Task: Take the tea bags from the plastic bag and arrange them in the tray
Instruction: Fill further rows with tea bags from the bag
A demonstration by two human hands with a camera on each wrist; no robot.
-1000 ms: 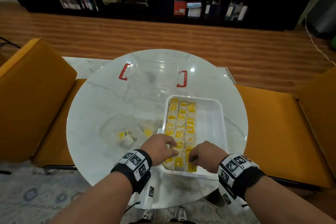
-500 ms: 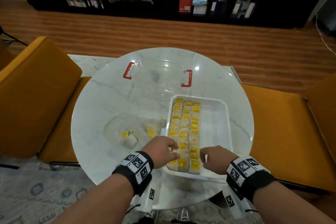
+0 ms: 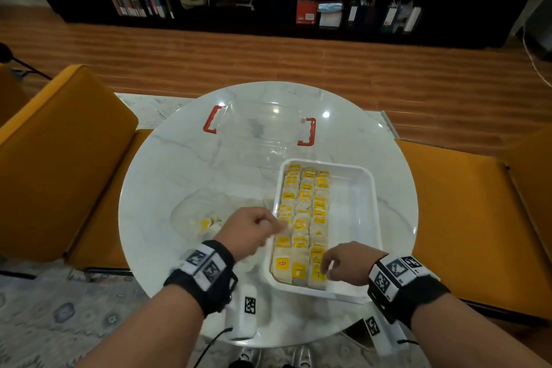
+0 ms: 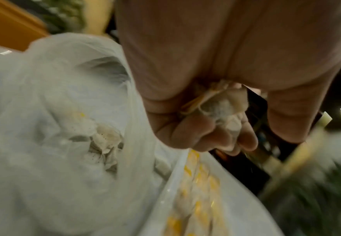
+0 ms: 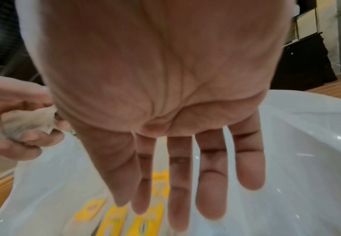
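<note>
A white tray (image 3: 360, 218) on the round marble table holds three rows of tea bags (image 3: 304, 218) with yellow tags along its left side; its right side is bare. My left hand (image 3: 254, 230) hovers at the tray's left rim, fingers curled round a crumpled tea bag (image 4: 224, 108), also seen as a tea bag (image 5: 24, 124) in the right wrist view. My right hand (image 3: 340, 263) hangs over the tray's near end, its fingers (image 5: 179, 183) straight and empty. The clear plastic bag (image 3: 203, 212) lies left of the tray with a few tea bags (image 4: 104, 143) inside.
A clear lid with red handles (image 3: 260, 128) lies behind the tray. The marble table (image 3: 167, 176) is ringed by orange seats (image 3: 56, 158), one to the left and one to the right (image 3: 466, 218). Wooden floor and dark bookshelves lie beyond.
My left hand has lifted away from the tray's near left corner, up and left, holding a tea bag. My right hand has drawn back toward the tray's near edge and opened.
</note>
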